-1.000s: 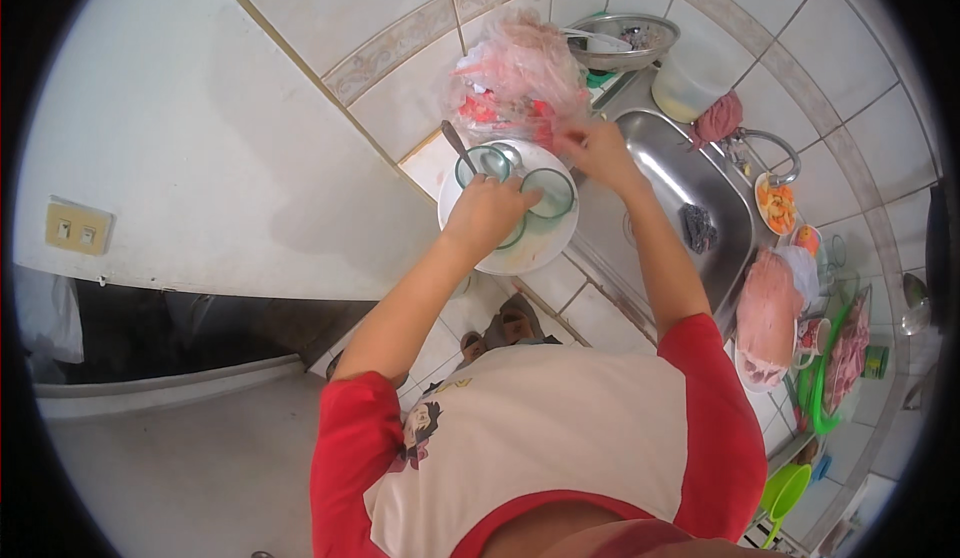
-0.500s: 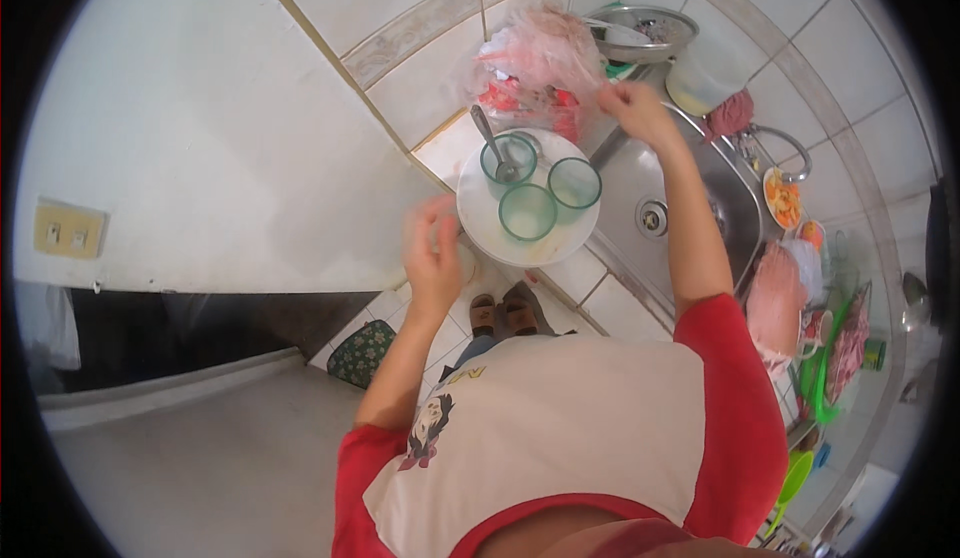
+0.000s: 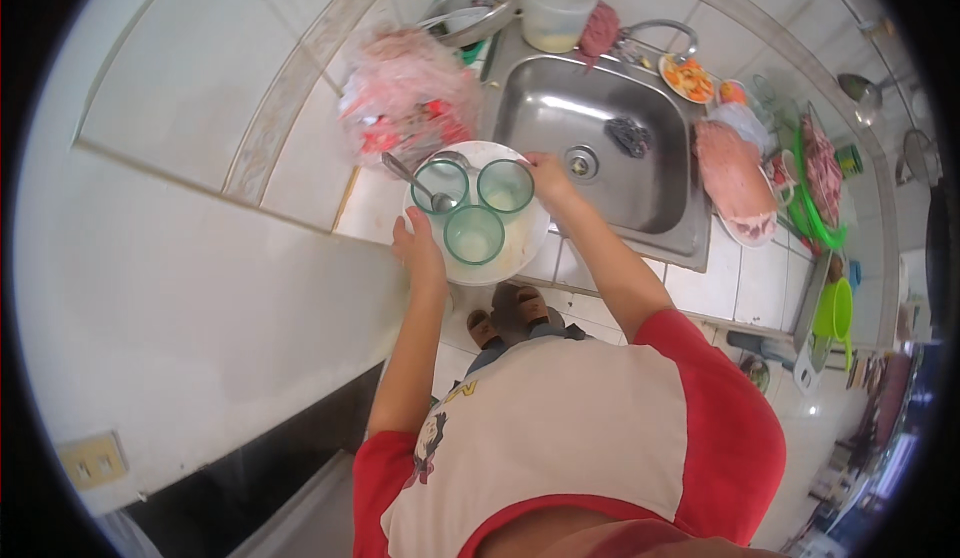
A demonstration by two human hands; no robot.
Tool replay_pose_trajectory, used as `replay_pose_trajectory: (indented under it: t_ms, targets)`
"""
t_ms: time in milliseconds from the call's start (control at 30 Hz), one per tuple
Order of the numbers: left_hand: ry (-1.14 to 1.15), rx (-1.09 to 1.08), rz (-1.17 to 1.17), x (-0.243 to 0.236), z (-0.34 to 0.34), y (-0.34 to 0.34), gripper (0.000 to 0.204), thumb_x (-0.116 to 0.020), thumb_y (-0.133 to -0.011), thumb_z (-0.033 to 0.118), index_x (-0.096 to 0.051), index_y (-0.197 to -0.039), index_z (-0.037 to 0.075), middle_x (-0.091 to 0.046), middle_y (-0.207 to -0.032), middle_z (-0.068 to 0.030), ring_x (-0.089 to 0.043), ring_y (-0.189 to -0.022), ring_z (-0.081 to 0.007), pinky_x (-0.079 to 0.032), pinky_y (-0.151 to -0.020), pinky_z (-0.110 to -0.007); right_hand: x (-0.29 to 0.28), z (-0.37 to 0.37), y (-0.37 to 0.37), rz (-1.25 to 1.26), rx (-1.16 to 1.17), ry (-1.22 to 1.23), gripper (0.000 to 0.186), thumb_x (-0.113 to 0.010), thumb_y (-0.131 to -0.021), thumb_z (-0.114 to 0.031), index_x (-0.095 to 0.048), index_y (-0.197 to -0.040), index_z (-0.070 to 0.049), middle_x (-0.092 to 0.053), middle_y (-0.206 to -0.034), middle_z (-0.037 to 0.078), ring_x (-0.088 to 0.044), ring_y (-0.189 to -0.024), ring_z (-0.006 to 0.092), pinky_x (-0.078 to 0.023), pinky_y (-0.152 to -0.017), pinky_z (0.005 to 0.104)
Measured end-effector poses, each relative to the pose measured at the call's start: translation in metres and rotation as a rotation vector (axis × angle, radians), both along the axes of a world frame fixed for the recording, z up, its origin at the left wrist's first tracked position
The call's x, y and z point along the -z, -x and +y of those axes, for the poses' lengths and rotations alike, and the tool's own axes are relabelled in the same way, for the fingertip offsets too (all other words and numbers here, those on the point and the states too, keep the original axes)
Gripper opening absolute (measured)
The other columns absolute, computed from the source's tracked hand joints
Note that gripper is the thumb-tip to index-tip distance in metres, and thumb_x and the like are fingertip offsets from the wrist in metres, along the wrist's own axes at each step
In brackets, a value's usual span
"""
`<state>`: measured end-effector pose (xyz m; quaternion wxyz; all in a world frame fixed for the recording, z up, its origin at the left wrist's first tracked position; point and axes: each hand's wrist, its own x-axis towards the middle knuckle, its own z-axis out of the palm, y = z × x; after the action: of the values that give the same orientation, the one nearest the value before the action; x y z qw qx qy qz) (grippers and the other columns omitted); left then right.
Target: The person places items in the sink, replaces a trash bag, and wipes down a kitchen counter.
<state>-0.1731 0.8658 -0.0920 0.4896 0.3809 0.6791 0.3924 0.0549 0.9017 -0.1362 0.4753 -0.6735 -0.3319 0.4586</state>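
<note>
A white plate (image 3: 512,248) carries three greenish clear glasses: a left glass (image 3: 432,180), a right glass (image 3: 506,186) and a front glass (image 3: 474,236). A metal spoon (image 3: 408,170) leans in the left glass, and part of another spoon (image 3: 456,158) shows behind it. My left hand (image 3: 420,254) grips the plate's left rim, its fingertips by the left glass. On the opposite side my right hand (image 3: 550,180) closes on the plate's rim close beside the right glass; its thumb and fingers are partly hidden.
A pink plastic bag (image 3: 405,88) sits behind the plate, near a tilted metal bowl (image 3: 480,3). Right of the plate is a steel sink (image 3: 540,108) holding a dark scrubber (image 3: 627,136). Beyond it lie a plate of orange pieces (image 3: 686,78) and a large slab of meat (image 3: 735,173).
My right hand has come down from the pink bag to the plate's right side. My left hand has reached the plate's left rim. The view has turned toward the sink.
</note>
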Motion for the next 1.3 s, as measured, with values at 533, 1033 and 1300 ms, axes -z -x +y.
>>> replay_pose_trajectory:
  t_ms: [533,1033,1300]
  targets:
    - [0.076,0.214,0.068,0.05,0.083,-0.239,0.085,-0.027,-0.086,0.072,-0.043,-0.134,0.004,-0.039,-0.133,-0.0297,-0.034,-0.126,-0.0439,-0.026,-0.106,-0.051,0.079,0.006,-0.248,-0.147,0.324,-0.073,0.019,-0.063,-0.086,-0.016,-0.069,-0.096,-0.001,-0.067,-0.077,0.009,-0.058,-0.068,0.0142,-0.047,-0.065,0.033]
    - [0.486,0.146,0.125,0.106,0.095,-0.273,0.088,-0.028,-0.087,0.07,-0.041,-0.132,-0.004,-0.04,-0.134,-0.0296,-0.041,-0.125,-0.0415,-0.032,-0.105,-0.046,0.155,0.0,-0.281,-0.623,0.063,0.11,0.016,-0.067,-0.082,-0.019,-0.07,-0.082,-0.004,-0.066,-0.071,0.013,-0.062,-0.065,0.0221,-0.047,-0.063,0.0343]
    - [0.159,0.437,0.043,0.114,0.089,-0.235,0.067,-0.049,-0.09,0.05,-0.044,-0.13,-0.004,-0.047,-0.13,-0.0246,-0.048,-0.119,-0.0331,-0.04,-0.098,-0.04,0.092,0.041,-0.311,-0.896,-0.269,0.24,0.023,-0.064,-0.077,-0.024,-0.071,-0.08,-0.002,-0.067,-0.077,0.019,-0.068,-0.076,0.0287,-0.051,-0.068,0.0389]
